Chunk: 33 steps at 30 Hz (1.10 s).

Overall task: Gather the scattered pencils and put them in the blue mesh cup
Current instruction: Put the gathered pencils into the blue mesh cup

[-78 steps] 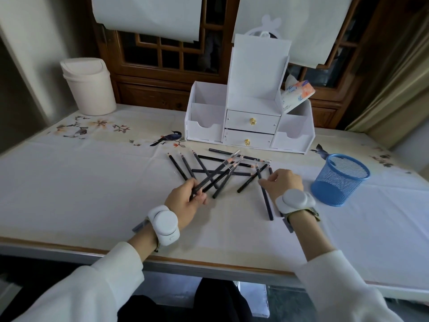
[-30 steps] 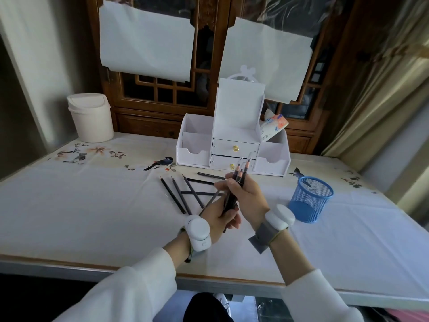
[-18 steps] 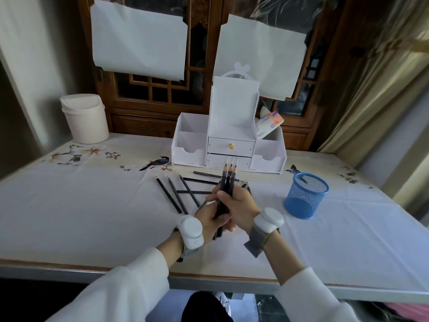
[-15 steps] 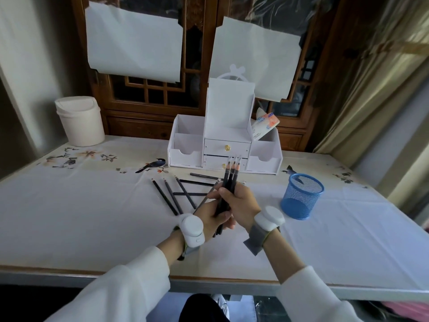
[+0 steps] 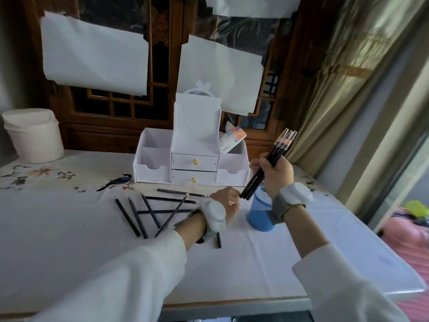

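Observation:
My right hand (image 5: 275,175) grips a bundle of black pencils (image 5: 267,166), tilted, lower ends just over the rim of the blue mesh cup (image 5: 260,213). The cup stands on the white tablecloth, partly hidden behind my right wrist. My left hand (image 5: 226,204) hovers left of the cup, fingers curled near the bundle's lower tips; I cannot tell if it holds anything. Several black pencils (image 5: 148,212) lie crossed on the cloth left of my left hand. One more pencil (image 5: 218,240) pokes out under my left wrist.
A white desk organiser (image 5: 192,159) with two drawers stands behind the pencils, a tissue pack (image 5: 232,139) leaning in its right bin. A white lidded bin (image 5: 32,135) sits at the back left. The table's front edge (image 5: 209,303) runs near me; a pink object (image 5: 413,238) lies off right.
My right hand took the bundle alone and carried it right, over the blue cup. My left hand let go of the bundle and dropped toward the table.

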{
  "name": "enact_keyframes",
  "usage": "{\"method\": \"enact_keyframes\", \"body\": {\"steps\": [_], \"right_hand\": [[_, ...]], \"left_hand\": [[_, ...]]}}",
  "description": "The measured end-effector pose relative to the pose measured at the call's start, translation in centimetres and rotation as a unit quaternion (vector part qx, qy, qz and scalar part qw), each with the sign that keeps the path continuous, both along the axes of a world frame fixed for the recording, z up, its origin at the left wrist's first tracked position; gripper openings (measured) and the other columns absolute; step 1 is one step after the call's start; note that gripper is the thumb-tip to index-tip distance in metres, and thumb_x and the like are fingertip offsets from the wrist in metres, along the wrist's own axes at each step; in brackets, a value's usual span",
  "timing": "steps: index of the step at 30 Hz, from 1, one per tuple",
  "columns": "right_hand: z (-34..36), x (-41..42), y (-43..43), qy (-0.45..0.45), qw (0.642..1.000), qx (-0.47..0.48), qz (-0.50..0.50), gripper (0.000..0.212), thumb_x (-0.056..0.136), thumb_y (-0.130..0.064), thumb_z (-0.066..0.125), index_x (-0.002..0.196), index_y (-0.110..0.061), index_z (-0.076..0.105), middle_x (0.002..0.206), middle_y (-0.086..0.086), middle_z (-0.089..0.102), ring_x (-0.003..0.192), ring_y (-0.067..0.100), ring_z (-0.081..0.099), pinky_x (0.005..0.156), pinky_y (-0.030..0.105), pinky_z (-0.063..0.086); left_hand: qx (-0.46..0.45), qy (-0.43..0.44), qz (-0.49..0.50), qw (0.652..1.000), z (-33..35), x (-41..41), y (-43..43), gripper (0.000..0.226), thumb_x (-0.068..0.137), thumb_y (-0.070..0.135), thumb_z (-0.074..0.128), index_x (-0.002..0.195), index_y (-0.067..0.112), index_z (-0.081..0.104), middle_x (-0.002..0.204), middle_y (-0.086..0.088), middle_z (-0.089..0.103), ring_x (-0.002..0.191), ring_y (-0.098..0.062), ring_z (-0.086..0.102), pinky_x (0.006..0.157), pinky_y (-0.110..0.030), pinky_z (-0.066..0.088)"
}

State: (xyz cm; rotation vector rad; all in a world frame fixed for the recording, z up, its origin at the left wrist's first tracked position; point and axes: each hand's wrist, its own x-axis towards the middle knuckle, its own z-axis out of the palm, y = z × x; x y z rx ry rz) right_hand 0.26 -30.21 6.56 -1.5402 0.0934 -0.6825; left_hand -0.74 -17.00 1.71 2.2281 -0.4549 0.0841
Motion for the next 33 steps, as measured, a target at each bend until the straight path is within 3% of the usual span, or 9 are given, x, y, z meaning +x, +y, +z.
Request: {"method": "enact_keyframes", "body": {"steps": [3, 5, 7, 9, 14, 19, 23, 29, 33], "right_hand": [[0.1, 0.6, -2.6, 0.013, 0.995, -0.043, -0.084, 0.010, 0.090, -0.005, 0.052, 0.093, -0.013, 0.055, 0.088, 0.010, 0.070, 0.075, 0.022, 0.066, 0.076, 0.036, 0.055], [-0.5, 0.8, -3.8, 0.033, 0.992, -0.066, -0.105, 0.011, 0.089, -0.005, 0.052, 0.095, -0.014, 0.056, 0.089, 0.010, 0.071, 0.071, 0.018, 0.066, 0.064, 0.024, 0.055], [-1.5, 1.1, -4.6, 0.056, 0.990, -0.075, -0.104, 0.012, 0.090, -0.005, 0.051, 0.095, -0.013, 0.057, 0.085, 0.006, 0.069, 0.057, 0.004, 0.063, 0.047, 0.008, 0.046], [-2.6, 1.5, -5.1, 0.089, 0.985, -0.099, -0.107, 0.011, 0.089, -0.008, 0.053, 0.096, -0.015, 0.058, 0.085, 0.001, 0.068, 0.053, -0.006, 0.061, 0.045, 0.003, 0.042], [-4.6, 2.1, -5.3, 0.154, 0.966, -0.188, -0.091, 0.012, 0.089, -0.015, 0.057, 0.101, -0.015, 0.061, 0.098, 0.003, 0.070, 0.087, 0.018, 0.065, 0.079, 0.033, 0.051], [-5.5, 2.7, -4.8, 0.202, 0.926, -0.307, -0.081, 0.019, 0.092, -0.017, 0.053, 0.106, -0.007, 0.061, 0.097, 0.015, 0.068, 0.086, 0.031, 0.061, 0.069, 0.032, 0.044], [-6.0, 2.9, -4.5, 0.229, 0.902, -0.356, -0.086, 0.020, 0.092, -0.010, 0.050, 0.109, -0.004, 0.059, 0.096, 0.018, 0.067, 0.079, 0.029, 0.056, 0.067, 0.030, 0.042], [-6.1, 3.1, -4.2, 0.232, 0.890, -0.381, -0.093, 0.018, 0.091, -0.009, 0.053, 0.106, -0.002, 0.060, 0.096, 0.017, 0.066, 0.076, 0.024, 0.050, 0.067, 0.028, 0.039], [-6.0, 2.8, -4.1, 0.236, 0.883, -0.396, -0.085, 0.016, 0.089, -0.012, 0.057, 0.099, 0.000, 0.060, 0.080, 0.011, 0.058, 0.072, 0.024, 0.049, 0.061, 0.027, 0.035]], "left_hand": [[0.016, 0.014, -0.040, 0.999, 0.1, 0.2, -1.7, 0.041, 0.089, 0.017, 0.051, 0.129, 0.009, 0.051, 0.136, -0.005, 0.054, 0.122, -0.020, 0.054, 0.100, -0.025, 0.040], [0.024, 0.032, -0.057, 0.998, 0.2, 0.3, -2.6, 0.050, 0.087, 0.024, 0.049, 0.135, 0.011, 0.045, 0.142, -0.004, 0.048, 0.128, -0.020, 0.049, 0.106, -0.029, 0.038], [0.020, 0.039, -0.064, 0.997, -0.1, 0.4, -3.5, 0.050, 0.089, 0.018, 0.051, 0.138, 0.015, 0.042, 0.147, -0.002, 0.044, 0.132, -0.019, 0.044, 0.109, -0.027, 0.034], [0.004, 0.048, -0.064, 0.997, -0.6, 0.5, -4.2, 0.052, 0.089, 0.013, 0.053, 0.139, 0.018, 0.041, 0.148, -0.001, 0.041, 0.135, -0.017, 0.041, 0.110, -0.023, 0.031], [-0.003, 0.086, -0.084, 0.993, -1.4, 0.3, -5.2, 0.058, 0.088, 0.013, 0.054, 0.142, 0.018, 0.035, 0.144, -0.007, 0.046, 0.133, -0.022, 0.043, 0.103, -0.022, 0.034], [-0.021, 0.089, -0.095, 0.991, -1.9, 0.6, -5.4, 0.062, 0.085, 0.008, 0.054, 0.142, 0.019, 0.032, 0.138, -0.010, 0.052, 0.126, -0.028, 0.049, 0.098, -0.033, 0.043], [-0.039, 0.092, -0.089, 0.991, -2.0, 0.6, -5.6, 0.068, 0.085, 0.006, 0.055, 0.145, 0.018, 0.026, 0.141, -0.010, 0.049, 0.128, -0.029, 0.049, 0.104, -0.043, 0.043], [-0.042, 0.089, -0.095, 0.991, -2.2, 0.9, -5.3, 0.068, 0.084, 0.003, 0.055, 0.145, 0.017, 0.026, 0.143, -0.008, 0.046, 0.129, -0.027, 0.047, 0.106, -0.041, 0.042], [-0.023, 0.093, -0.095, 0.991, -2.2, 0.8, -4.9, 0.067, 0.085, 0.007, 0.055, 0.145, 0.018, 0.025, 0.145, -0.008, 0.045, 0.130, -0.027, 0.048, 0.105, -0.041, 0.043]]}}
